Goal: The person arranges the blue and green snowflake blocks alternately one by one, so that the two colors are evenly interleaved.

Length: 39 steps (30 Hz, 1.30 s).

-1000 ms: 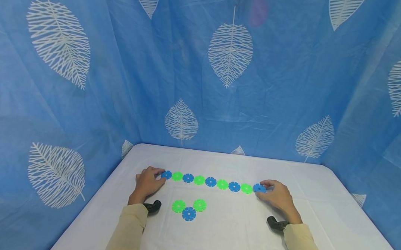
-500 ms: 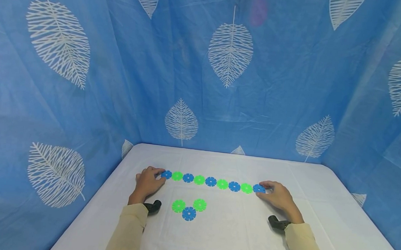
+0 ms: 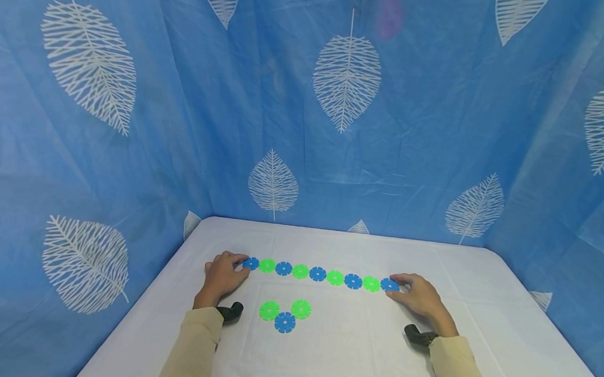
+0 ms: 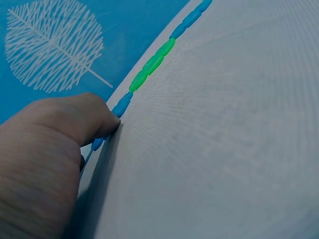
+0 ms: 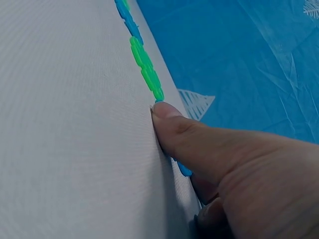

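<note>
Several notched plastic snowflake discs, blue and green by turns, lie in a long row across the table. At the row's left end my left hand [image 3: 223, 275] pinches a blue snowflake disc [image 3: 251, 263] between thumb and fingers. The thumb covers part of that disc [image 4: 122, 105] in the left wrist view. My right hand [image 3: 419, 297] holds the blue snowflake disc [image 3: 390, 284] at the right end by its edges, flat and right beside a green snowflake disc [image 3: 371, 284]. In the right wrist view my thumb [image 5: 172, 122] hides most of the blue one.
Nearer to me, two green discs [image 3: 269, 311] and a blue disc [image 3: 285, 323] lie in a small V-shaped group. A white cloth [image 3: 345, 348] covers the table. Blue curtains [image 3: 416, 131] with white leaf prints stand behind it and at both sides.
My right hand has shifted very slightly toward me, and the blue disc in it has moved a touch to the left. The left hand and the other discs have stayed in place.
</note>
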{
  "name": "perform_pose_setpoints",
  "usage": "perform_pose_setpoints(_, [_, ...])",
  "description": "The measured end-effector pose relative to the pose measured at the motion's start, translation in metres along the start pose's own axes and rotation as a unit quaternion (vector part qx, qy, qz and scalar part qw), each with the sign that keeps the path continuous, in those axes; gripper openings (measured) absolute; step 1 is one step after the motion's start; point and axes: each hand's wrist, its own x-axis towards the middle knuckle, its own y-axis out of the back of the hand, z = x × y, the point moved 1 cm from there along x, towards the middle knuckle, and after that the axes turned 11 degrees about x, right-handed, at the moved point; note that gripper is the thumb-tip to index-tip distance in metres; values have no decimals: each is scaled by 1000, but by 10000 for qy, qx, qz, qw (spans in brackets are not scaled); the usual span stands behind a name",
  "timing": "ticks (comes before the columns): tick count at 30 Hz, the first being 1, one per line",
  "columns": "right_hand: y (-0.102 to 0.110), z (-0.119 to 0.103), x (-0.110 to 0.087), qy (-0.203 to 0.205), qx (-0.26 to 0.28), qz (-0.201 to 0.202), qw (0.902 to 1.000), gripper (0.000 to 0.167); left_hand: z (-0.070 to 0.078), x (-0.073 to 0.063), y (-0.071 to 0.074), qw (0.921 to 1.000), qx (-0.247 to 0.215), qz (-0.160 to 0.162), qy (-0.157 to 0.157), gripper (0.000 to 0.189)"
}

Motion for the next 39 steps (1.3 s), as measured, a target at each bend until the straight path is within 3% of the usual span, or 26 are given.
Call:
perform_pose_setpoints(11, [-1, -2, -1, -64, 18, 85, 9999, 60, 0, 1, 0, 10000, -5, -8, 54, 40])
perform_pose_setpoints(20, [1, -11, 3, 216, 398, 380, 9982, 53, 0, 1, 1, 9999, 27, -111, 53, 41])
perform_pose_setpoints(25, [2, -32, 4, 466, 577, 532, 9958, 50, 1, 1, 1, 9999, 17, -90, 50, 41])
perform_pose_setpoints(32, [14, -74, -3, 1337, 720, 775, 9854, 41, 3, 1, 4, 10000, -2, -7, -9, 40])
perform_pose_setpoints(39, [18, -113, -10, 1871, 987, 579, 9756, 38, 0, 0, 1, 10000, 11, -41, 0, 40])
